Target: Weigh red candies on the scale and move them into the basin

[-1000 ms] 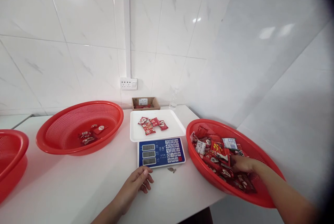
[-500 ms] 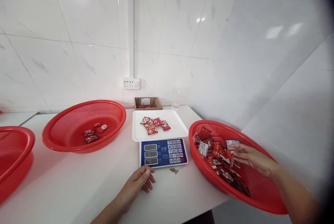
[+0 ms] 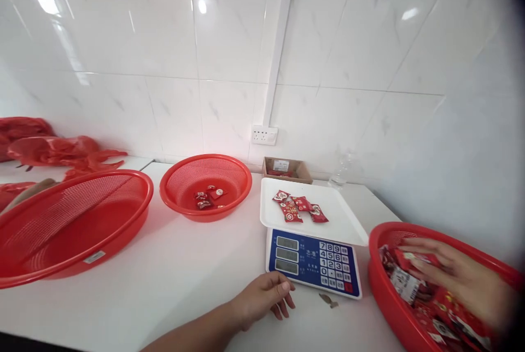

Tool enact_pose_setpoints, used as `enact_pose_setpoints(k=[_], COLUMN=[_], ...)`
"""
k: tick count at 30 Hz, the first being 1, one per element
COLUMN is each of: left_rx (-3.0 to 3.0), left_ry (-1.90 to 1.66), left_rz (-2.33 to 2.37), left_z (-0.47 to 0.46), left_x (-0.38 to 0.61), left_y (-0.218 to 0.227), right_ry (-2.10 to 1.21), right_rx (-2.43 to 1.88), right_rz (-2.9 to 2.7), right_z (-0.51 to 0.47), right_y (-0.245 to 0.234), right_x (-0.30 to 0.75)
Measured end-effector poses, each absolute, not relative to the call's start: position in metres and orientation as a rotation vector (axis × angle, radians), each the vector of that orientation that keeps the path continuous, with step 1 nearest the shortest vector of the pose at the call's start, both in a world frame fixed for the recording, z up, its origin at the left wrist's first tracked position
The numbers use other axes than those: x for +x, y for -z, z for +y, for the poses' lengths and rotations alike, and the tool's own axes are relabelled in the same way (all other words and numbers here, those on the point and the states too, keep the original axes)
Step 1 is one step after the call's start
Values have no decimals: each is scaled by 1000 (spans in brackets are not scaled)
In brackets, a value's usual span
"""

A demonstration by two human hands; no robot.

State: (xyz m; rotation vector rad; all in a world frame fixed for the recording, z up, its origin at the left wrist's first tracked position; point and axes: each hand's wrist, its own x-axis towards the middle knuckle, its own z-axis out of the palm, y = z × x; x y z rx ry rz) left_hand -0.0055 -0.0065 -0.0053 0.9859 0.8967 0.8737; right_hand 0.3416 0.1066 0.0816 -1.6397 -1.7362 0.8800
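Observation:
My right hand [image 3: 459, 275] is inside the red basket [image 3: 388, 286] at the right, its fingers closed around a red snack packet [image 3: 418, 260]. Below it lie more red packets and a whitish one [image 3: 405, 285]. My left hand [image 3: 266, 298] rests on the table at the front edge of the blue weighing scale [image 3: 314, 262], fingers loosely bent and apart, holding nothing. Several red packets [image 3: 301, 204] lie on the scale's white tray [image 3: 340, 215]. The digits on its displays are too faint to read.
A second red basket [image 3: 172, 191] with a few packets stands left of the scale, and a larger one [image 3: 123, 226] is further left. Behind the scale are a cardboard box [image 3: 301, 170] and a clear plastic item [image 3: 340, 169]. Red plastic bags [image 3: 61, 150] lie at far left.
The view has turned left, bringing the bags and more of the left basket into sight. My right hand has moved towards the basket's back rim and closed on a packet. My left hand stays by the scale.

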Motion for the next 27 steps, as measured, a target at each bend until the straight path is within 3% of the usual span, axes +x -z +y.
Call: enact_pose_setpoints(k=[4,9,12,27], left_rx=[993,999,1000,1007], left_ry=[-882,-903,-907,-886], left_rz=[897,909,919,900], left_z=[-7,-4,-3,-3], left_x=[-7,-8,-8,-6], left_y=[6,7,8,9], right_ry=[-738,-1016,-1008,-231], right_rx=[-1611,-1383,-1408,-1574], right_rz=[-1935,-1979,-1931,-2175], right_z=[118,143,157,159], right_y=[-99,-95,-91,-78], right_x=[252,188,175,166])
